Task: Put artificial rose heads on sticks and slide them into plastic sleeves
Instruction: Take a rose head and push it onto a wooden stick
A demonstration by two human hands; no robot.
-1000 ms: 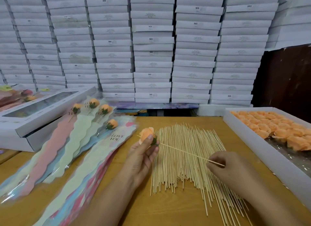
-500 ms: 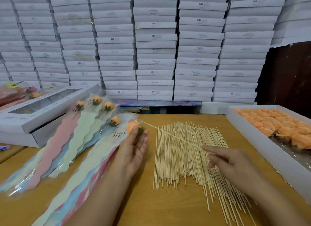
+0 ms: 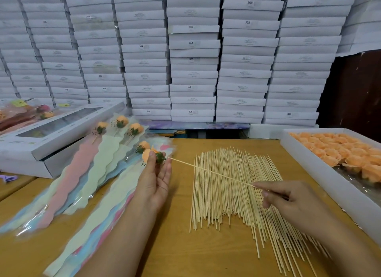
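My left hand [image 3: 154,181] pinches an orange rose head [image 3: 148,155] with a green base between thumb and fingers, above the top of the sleeve pile. A thin wooden stick [image 3: 210,172] runs from the rose's base down to my right hand [image 3: 288,200], which pinches its lower end. The rose sits on the stick's tip. Under the stick lies a spread of several loose sticks [image 3: 231,194] on the wooden table [image 3: 185,254]. Empty plastic sleeves [image 3: 99,210] in pastel colours lie below my left hand.
Several finished sleeved roses [image 3: 115,140] fan out at the left, beside a white windowed box [image 3: 47,136]. A white tray [image 3: 321,173] of orange rose heads stands at the right. Stacks of white boxes [image 3: 193,56] wall off the back.
My left hand has carried the rose head leftward and away, over the sleeves. The stick has swung with it, and my right hand has slid to the stick's lower end.
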